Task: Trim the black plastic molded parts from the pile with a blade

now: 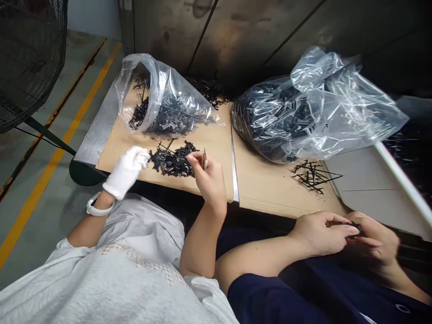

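Far left, a co-worker's white knit-gloved hand (pixel 127 170) rests on a heap of black plastic parts (pixel 172 161) near the counter's (pixel 270 189) front-left edge: thin, spiky moulded pieces that tangle, so they could snag the glove or get swept off the edge. Behind it, toward the back-left corner, a clear crinkly small bag (pixel 162 99) lies on its side, mouth open and parts spilling; a bump could dump more. The co-worker's bare hand (pixel 209 177) pinches a slim pale tool (pixel 204 158), possibly a blade, which would be a cut risk this close to the heap. The counter top is matte brown cardboard with a taped seam. At the back right sits a big bag (pixel 303 117), glossy film stuffed with dark parts, bulging and liable to slump forward. Loose stick-like runners (pixel 313 175) lie near the front-right edge and could slide off. Below that edge, over the lap, the person's left hand (pixel 319 234) and right hand (pixel 374 238) meet, fingers pressed together pinching a small black part (pixel 354 225). It is blurred and mostly hidden, and would fall to the lap or floor if the grip slipped.
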Motion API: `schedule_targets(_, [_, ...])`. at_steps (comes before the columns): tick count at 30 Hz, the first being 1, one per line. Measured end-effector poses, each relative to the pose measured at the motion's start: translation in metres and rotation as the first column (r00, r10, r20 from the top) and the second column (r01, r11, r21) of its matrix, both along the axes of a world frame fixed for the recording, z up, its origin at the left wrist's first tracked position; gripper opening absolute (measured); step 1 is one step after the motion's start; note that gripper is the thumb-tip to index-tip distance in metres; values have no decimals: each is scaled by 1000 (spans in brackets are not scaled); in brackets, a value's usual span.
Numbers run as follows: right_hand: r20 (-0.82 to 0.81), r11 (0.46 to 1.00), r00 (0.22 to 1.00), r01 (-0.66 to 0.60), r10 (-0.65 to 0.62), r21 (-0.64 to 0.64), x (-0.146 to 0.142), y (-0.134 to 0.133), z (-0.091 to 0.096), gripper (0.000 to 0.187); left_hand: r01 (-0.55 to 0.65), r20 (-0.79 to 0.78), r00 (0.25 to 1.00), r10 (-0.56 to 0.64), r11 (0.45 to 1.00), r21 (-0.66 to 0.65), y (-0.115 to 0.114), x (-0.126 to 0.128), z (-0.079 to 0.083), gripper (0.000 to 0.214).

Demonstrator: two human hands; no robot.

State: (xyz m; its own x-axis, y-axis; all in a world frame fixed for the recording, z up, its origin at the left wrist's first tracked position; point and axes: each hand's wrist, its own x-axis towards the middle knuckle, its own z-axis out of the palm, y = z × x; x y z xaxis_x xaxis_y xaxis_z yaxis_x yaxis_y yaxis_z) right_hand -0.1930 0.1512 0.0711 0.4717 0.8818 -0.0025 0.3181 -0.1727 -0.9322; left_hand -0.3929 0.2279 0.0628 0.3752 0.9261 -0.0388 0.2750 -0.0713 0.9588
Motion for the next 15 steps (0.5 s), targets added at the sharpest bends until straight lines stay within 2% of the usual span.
schedule_targets(1, [42,998,998,52,-50,-47,8,7,-8,24,-94,-49,994,98,992,78,15,-2,-2,17])
schedule_targets(3, [103,989,989,116,-107,-92,19,19,-21,21,-221,-177,944,279,932,288,49,-6,-3,21])
schedule_targets(4, [123,986,985,132,-119,-100,23,24,-26,20,-218,-259,907,333,896,388,68,-6,-3,26])
schedule_targets(6, [164,981,977,159,-140,-113,26,30,-33,18,-53,-482,818,314,876,480,102,-3,-1,33])
schedule_targets(8, [192,978,970,172,-148,-115,26,32,-37,20,177,-714,676,181,901,396,128,2,0,32])
schedule_targets(9, [200,978,968,174,-150,-112,25,32,-37,21,255,-791,601,115,910,327,137,5,1,33])
schedule_targets(11, [203,979,967,174,-151,-102,23,30,-38,24,313,-857,513,47,919,238,146,9,0,36])
schedule_targets(13, [197,980,967,179,-159,-85,23,27,-37,25,295,-856,514,50,927,231,147,9,-1,32])
schedule_targets(15, [188,979,966,193,-178,-62,23,23,-35,27,257,-817,573,60,934,249,143,6,1,28])
